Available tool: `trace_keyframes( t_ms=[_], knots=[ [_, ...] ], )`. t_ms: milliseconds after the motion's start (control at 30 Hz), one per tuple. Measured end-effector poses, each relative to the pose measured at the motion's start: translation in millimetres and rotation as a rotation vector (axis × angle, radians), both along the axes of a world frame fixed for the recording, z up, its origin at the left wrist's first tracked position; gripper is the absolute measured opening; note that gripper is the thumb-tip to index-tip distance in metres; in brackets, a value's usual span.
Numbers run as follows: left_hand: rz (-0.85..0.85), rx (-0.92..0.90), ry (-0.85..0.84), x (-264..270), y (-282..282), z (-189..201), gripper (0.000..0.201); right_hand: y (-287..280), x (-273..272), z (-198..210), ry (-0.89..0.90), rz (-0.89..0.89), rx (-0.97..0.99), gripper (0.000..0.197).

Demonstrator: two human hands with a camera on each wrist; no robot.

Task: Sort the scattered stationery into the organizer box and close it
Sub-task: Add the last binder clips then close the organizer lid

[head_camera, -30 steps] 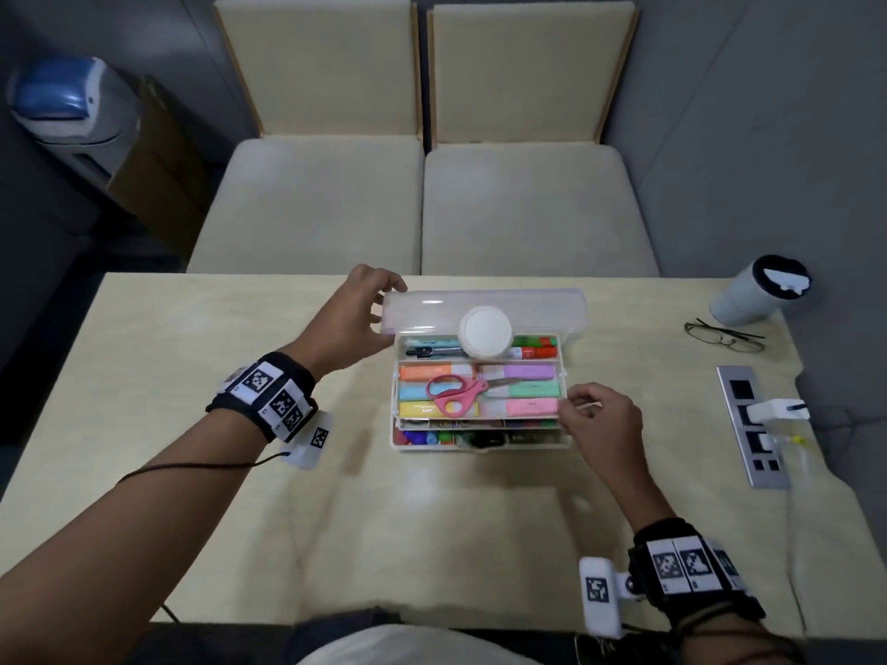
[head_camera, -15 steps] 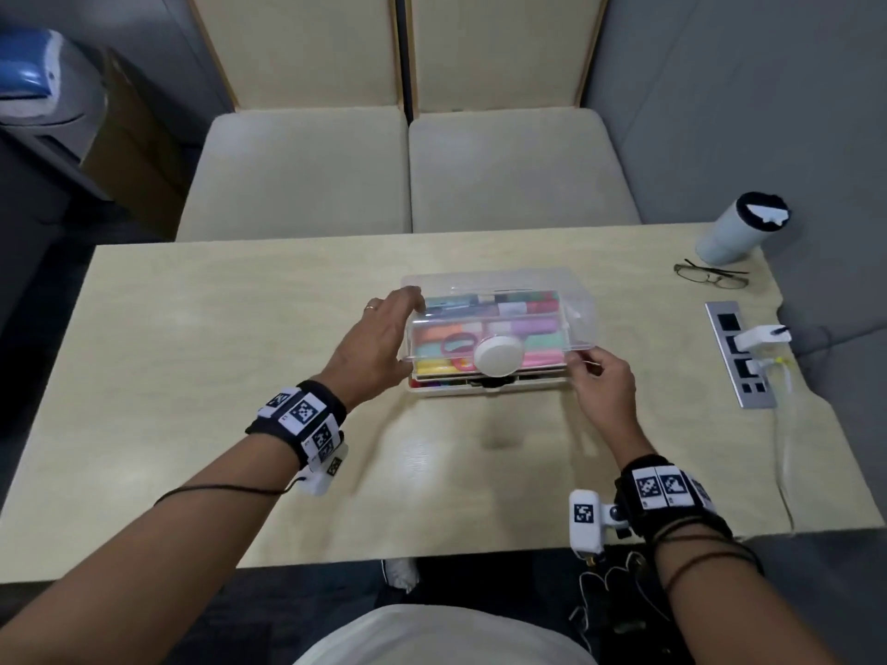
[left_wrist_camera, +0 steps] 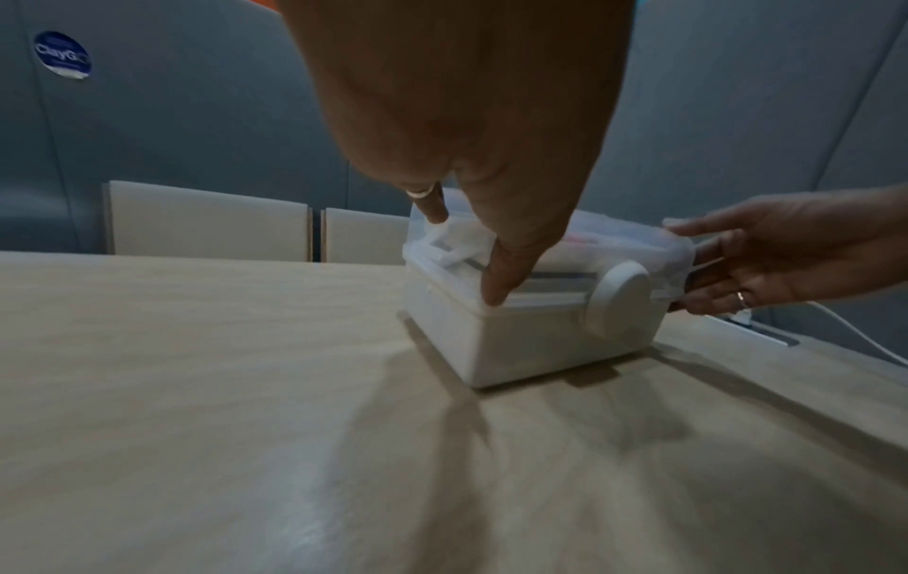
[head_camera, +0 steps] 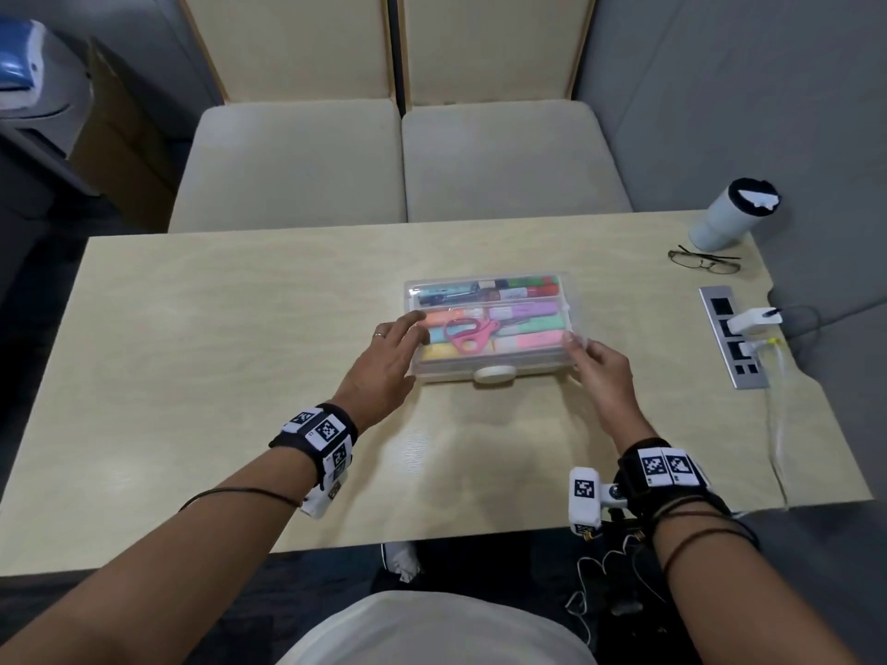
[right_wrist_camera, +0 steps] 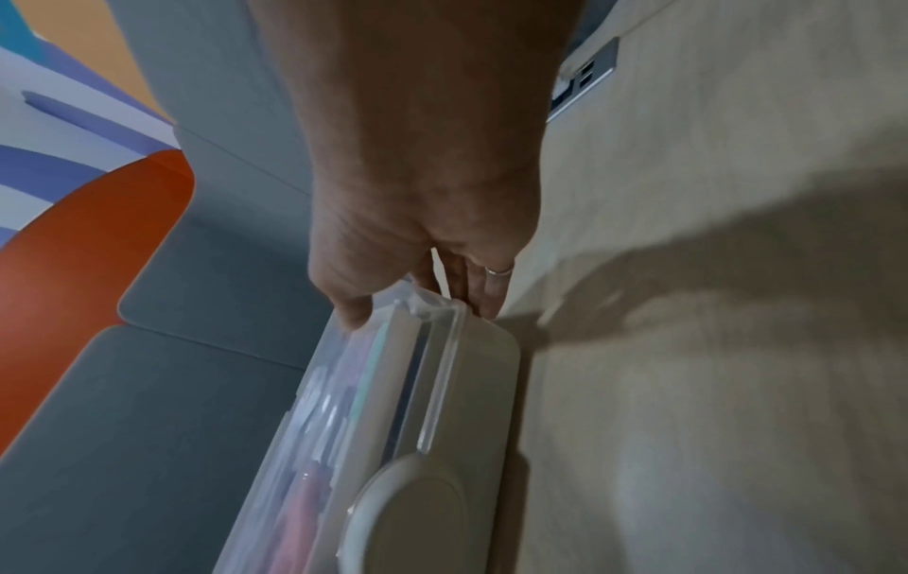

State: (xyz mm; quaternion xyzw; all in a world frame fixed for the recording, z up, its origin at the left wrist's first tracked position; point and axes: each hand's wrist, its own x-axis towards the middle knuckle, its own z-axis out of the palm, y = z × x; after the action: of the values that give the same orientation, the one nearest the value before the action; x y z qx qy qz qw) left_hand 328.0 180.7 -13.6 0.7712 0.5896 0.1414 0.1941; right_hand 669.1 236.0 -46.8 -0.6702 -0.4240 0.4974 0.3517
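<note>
The organizer box (head_camera: 489,300) sits mid-table with its clear lid down over highlighters, pens and pink scissors (head_camera: 468,334). Its round white latch (head_camera: 494,374) faces me on the front wall. My left hand (head_camera: 408,338) rests on the lid's left end with fingers stretched across the top. In the left wrist view its thumb (left_wrist_camera: 496,287) presses the front rim of the box (left_wrist_camera: 530,341). My right hand (head_camera: 583,350) touches the right front corner. In the right wrist view its thumb lies on the lid and its fingers (right_wrist_camera: 484,299) run down the end wall of the box (right_wrist_camera: 472,373).
A white tumbler (head_camera: 727,216) and a pair of glasses (head_camera: 703,261) lie at the far right of the wooden table (head_camera: 216,352). A power strip (head_camera: 729,338) with plugged chargers and a cable runs along the right edge. Two cushioned seats (head_camera: 398,160) stand behind the table.
The lid, standing upright a second ago, has swung forward and down onto the box. My left hand followed it from the back edge to the lid's left end.
</note>
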Motion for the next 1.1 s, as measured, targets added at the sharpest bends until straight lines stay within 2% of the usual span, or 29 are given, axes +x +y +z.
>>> trace_keyframes(
  t_ms=[200,300,367,433,500,600,733,800,867,967,1033,1067,1100],
  knots=[
    [0.044,0.065,-0.006,-8.4,9.7,-5.2,0.055,0.6,-6.3,-0.4,0.017,0.088,-0.015,0.042],
    [0.201,0.104,-0.041,-13.6,17.9,-10.4,0.057,11.3,-20.3,4.3,-0.019,0.185,-0.072,0.040],
    [0.393,0.092,-0.116,-10.3,18.0,-19.6,0.071,21.0,-32.8,7.0,-0.029,0.227,-0.106,0.038],
    [0.555,0.022,-0.210,-0.9,15.3,-28.0,0.100,32.7,-45.9,8.7,-0.043,0.252,-0.122,0.041],
    [0.729,-0.117,-0.399,9.6,15.5,-30.2,0.123,44.3,-59.3,9.2,-0.051,0.270,-0.131,0.045],
    [0.978,-0.326,-0.717,21.1,24.6,-25.9,0.137,59.7,-77.0,7.1,0.001,0.275,-0.142,0.045],
    [1.220,-0.414,-0.918,16.2,48.8,-33.4,0.151,75.4,-97.6,2.3,-0.007,0.280,-0.145,0.049],
    [1.268,-0.436,-0.991,8.5,57.4,-42.6,0.159,80.2,-107.4,2.7,-0.029,0.285,-0.149,0.053],
    [1.259,-0.450,-1.068,3.1,59.7,-50.3,0.152,83.6,-116.1,3.0,-0.039,0.280,-0.156,0.055],
    [1.231,-0.423,-1.094,1.1,59.9,-56.7,0.126,88.4,-129.2,4.8,-0.040,0.286,-0.174,0.051],
    [1.229,-0.418,-1.088,-1.0,61.5,-61.6,0.115,91.1,-136.6,2.6,-0.039,0.291,-0.192,0.067],
    [1.225,-0.404,-1.087,-2.7,63.2,-64.7,0.102,93.2,-139.9,1.1,-0.043,0.296,-0.195,0.079],
    [1.218,-0.382,-1.098,-3.2,63.4,-63.8,0.082,94.6,-142.7,-0.1,-0.047,0.300,-0.195,0.088]
  ],
)
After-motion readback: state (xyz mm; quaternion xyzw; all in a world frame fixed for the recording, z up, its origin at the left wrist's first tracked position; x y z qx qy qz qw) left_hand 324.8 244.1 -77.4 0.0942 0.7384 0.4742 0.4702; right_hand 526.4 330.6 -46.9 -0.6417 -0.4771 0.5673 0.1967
